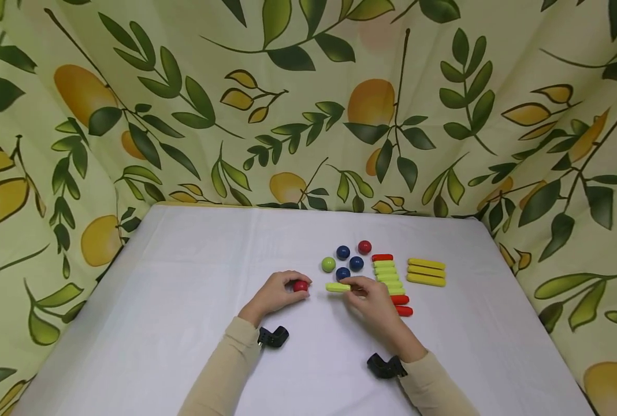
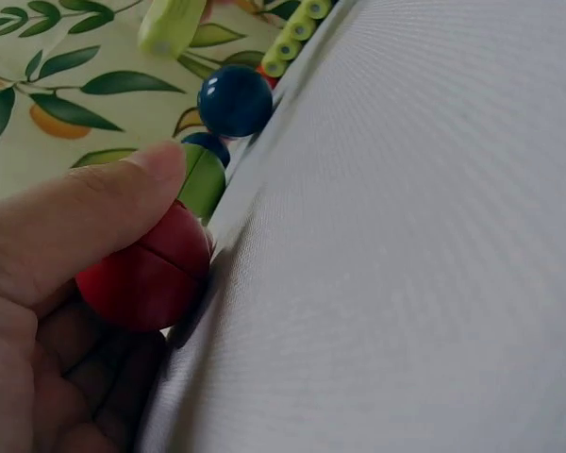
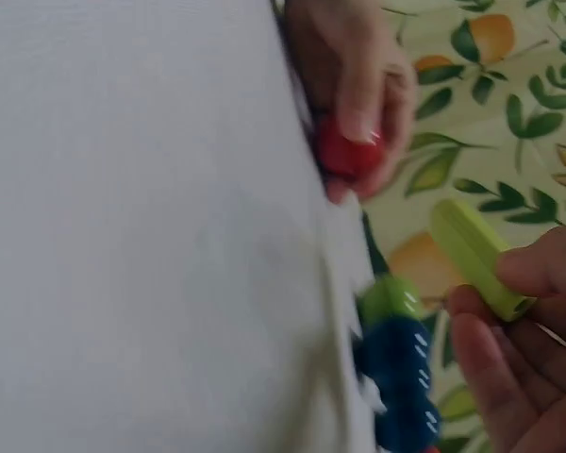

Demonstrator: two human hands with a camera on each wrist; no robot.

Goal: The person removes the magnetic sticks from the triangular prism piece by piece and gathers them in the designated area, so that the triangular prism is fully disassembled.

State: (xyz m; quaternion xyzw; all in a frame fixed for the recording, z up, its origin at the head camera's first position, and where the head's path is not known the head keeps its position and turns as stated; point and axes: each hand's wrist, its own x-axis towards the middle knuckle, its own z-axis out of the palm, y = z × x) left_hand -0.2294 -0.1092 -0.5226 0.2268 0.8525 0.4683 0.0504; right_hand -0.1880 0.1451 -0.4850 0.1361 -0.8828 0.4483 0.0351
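Observation:
My left hand [image 1: 274,294] curls around a red ball [image 1: 300,286] low over the white table; in the left wrist view the thumb presses on the ball [image 2: 149,274], which has a thin seam. To its right, my right hand [image 1: 375,303] pinches one end of a light green stick [image 1: 335,286], its other end pointing toward the left hand. The right wrist view shows a hole in the near end of this stick [image 3: 476,255]. Just beyond the stick sit a green ball [image 1: 328,264], several blue balls [image 1: 356,263] and another red ball [image 1: 364,247].
A column of light green sticks [image 1: 385,270] with red sticks [image 1: 405,311] at its ends lies right of the balls, partly behind the right hand. Farther right are yellow sticks [image 1: 426,271]. A leaf-patterned curtain [image 1: 308,133] surrounds the table [image 1: 184,277]. Black mounts [image 1: 274,337] sit on both wrists.

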